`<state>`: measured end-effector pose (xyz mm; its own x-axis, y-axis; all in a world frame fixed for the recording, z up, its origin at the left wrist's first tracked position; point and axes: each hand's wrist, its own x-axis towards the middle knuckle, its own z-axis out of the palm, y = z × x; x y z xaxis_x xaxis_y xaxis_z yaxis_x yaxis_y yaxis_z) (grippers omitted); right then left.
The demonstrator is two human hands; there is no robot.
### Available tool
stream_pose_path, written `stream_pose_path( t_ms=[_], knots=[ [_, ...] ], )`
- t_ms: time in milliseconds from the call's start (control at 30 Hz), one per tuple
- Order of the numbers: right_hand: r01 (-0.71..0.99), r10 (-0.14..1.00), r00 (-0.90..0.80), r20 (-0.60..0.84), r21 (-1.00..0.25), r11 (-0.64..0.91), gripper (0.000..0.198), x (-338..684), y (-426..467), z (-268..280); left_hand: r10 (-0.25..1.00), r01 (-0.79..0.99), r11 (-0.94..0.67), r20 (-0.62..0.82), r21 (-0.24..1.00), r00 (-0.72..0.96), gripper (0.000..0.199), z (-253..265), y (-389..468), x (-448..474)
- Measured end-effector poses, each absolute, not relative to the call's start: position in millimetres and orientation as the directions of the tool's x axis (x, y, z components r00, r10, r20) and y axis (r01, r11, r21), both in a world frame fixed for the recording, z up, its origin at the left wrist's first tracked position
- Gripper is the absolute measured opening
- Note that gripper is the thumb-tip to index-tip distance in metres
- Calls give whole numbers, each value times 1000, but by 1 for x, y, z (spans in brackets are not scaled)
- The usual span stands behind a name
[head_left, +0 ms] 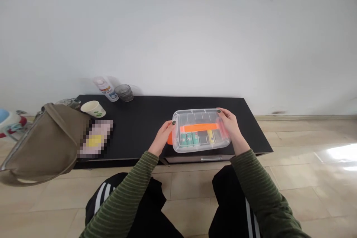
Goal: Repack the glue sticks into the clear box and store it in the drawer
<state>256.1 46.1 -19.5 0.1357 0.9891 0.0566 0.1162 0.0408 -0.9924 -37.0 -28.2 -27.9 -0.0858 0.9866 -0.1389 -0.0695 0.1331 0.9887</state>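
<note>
Between my hands is a clear plastic lid (195, 149), tilted a little and lying over a storage box with an orange strip (199, 127). Green packs (189, 139) and a yellow item (210, 136) show through the plastic. My left hand (163, 135) grips the lid's left edge, thumb on top, beside an orange latch (169, 139). At the right far corner, my right hand (230, 124) is closed on the edge with its thumb above. The fingers under the lid are partly hidden. Whether the lid touches the box, I cannot tell.
The black low cabinet (139, 119) stands against a white wall and has a drawer handle (211, 159) in front. Leftward are a spray can (106, 88), a dark glass (124, 93), a paper cup (93, 109), a blurred pink packet (97, 137) and a brown bag (52, 141).
</note>
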Motion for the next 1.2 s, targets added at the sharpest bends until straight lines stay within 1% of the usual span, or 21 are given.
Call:
stream_pose_path(
  t_ms=[67,167,300,500,600,633,700,767,833,867,933,1000,1067,1200],
  knots=[
    [199,991,121,60,-979,35,39,255,49,-23,987,-62,135,-140,989,-79,55,-28,-28,-38],
    [239,995,96,38,-971,14,38,254,52,-29,987,-60,135,-139,989,-78,51,-29,-28,-38],
    [309,994,107,28,-951,-6,39,255,54,-34,987,-75,131,-138,988,-83,47,-30,-27,-38],
    [252,995,101,-4,-967,-30,40,253,52,-35,981,-109,137,-150,985,-122,50,-34,-27,-34],
    [240,989,138,-58,-967,-90,42,259,46,-33,960,-144,194,-218,970,-174,55,-35,-32,-30],
    [238,984,155,-90,-963,-125,43,263,42,-32,955,-172,220,-248,960,-165,56,-34,-35,-28],
    [237,971,152,-182,-948,-215,48,273,31,-28,953,-235,270,-294,934,-73,56,-28,-43,-25],
    [260,958,56,-282,-922,-287,51,282,17,-25,952,-265,305,-303,915,47,57,-22,-50,-22],
    [331,942,-69,-329,-898,-289,48,288,4,-21,950,-251,310,-295,917,99,59,-17,-55,-20],
    [374,942,-100,-321,-889,-264,46,290,-1,-19,953,-235,303,-289,923,94,60,-16,-56,-19],
    [459,966,-78,-248,-869,-186,45,290,-10,-16,957,-201,290,-283,936,64,61,-17,-56,-19],
    [527,989,-24,-146,-843,-112,50,287,-17,-13,957,-162,290,-291,943,17,60,-22,-54,-20],
    [570,997,-4,-74,-819,-59,56,283,-23,-10,955,-117,287,-294,951,-45,58,-28,-52,-22],
    [600,1000,6,-29,-800,-27,57,274,-30,-10,959,-29,265,-266,964,-99,57,-37,-47,-24]
  ],
)
